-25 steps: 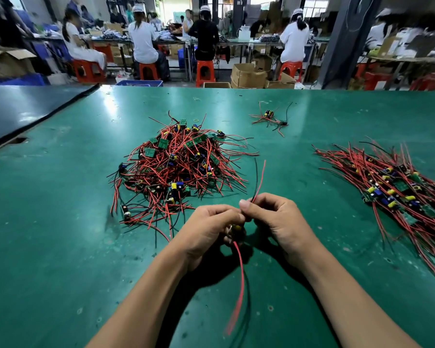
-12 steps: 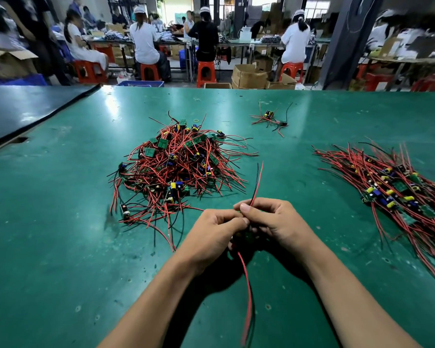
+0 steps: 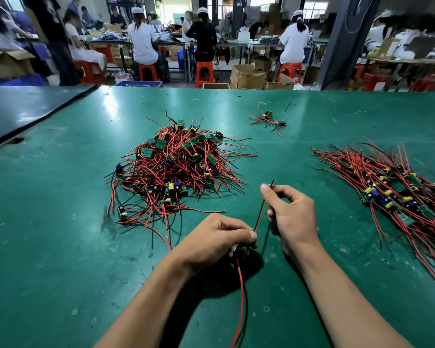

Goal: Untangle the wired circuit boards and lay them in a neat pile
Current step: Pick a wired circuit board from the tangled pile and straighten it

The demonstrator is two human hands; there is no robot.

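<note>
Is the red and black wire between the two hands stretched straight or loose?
Stretched straight. The thin red and black wire runs straight from the left hand up to the right hand, which pinches its tip.

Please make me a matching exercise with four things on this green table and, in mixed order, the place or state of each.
1 tangled heap
2 neat pile
3 small cluster
4 right hand

A far side of the table
B pinches a red wire
C right edge
D middle, left of centre

Pairs: 1-D, 2-C, 3-A, 4-B
</note>
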